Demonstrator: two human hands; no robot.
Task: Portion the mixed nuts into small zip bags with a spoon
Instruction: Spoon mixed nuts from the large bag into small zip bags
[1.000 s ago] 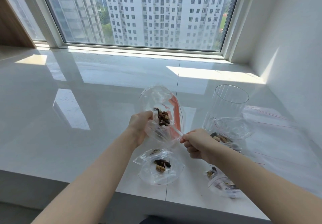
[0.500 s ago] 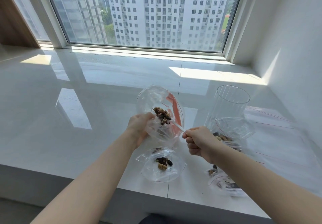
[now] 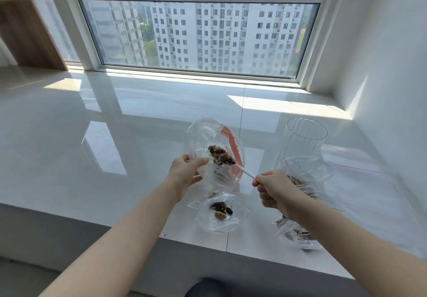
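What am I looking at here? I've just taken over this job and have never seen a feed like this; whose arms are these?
There is no machine: a person wears a camera on the head, looking down at their own bare arms. The left hand holds a clear zip bag open. The right hand pinches a white spoon loaded with mixed nuts at the bag's mouth. On the glossy white counter lie a filled bag, more bags with nuts at right, and a clear ribbed jar.

your left hand [image 3: 184, 172] is raised ahead of you, fingers curled in a grip, forearm angling up from lower left. your right hand [image 3: 272, 189] sits beside it, fist closed in a pinch, wrist bent inward.
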